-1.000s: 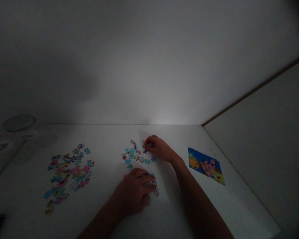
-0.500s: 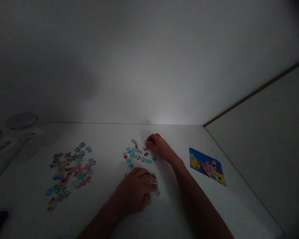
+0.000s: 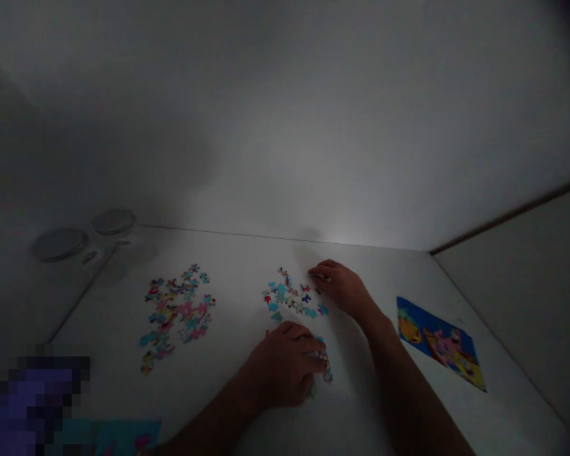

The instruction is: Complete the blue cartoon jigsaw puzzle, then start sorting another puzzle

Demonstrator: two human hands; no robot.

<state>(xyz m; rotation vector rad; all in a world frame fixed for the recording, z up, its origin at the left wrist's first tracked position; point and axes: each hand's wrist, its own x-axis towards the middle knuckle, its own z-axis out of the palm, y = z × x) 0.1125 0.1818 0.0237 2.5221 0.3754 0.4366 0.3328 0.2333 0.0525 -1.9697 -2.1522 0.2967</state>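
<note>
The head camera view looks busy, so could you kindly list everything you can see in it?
large spread of jigsaw pieces: many, pink, blue and yellow, left on the table
smaller cluster of jigsaw pieces: many, blue and red, mid-table
small group of jigsaw pieces: several, blue and mixed, at the left hand
cartoon picture sheet: one, blue and pink, right on the table
white table: one, white, beneath these
round lids: two, grey, back left
left hand: one, fingers on the small group
right hand: one, beside the smaller cluster
</note>
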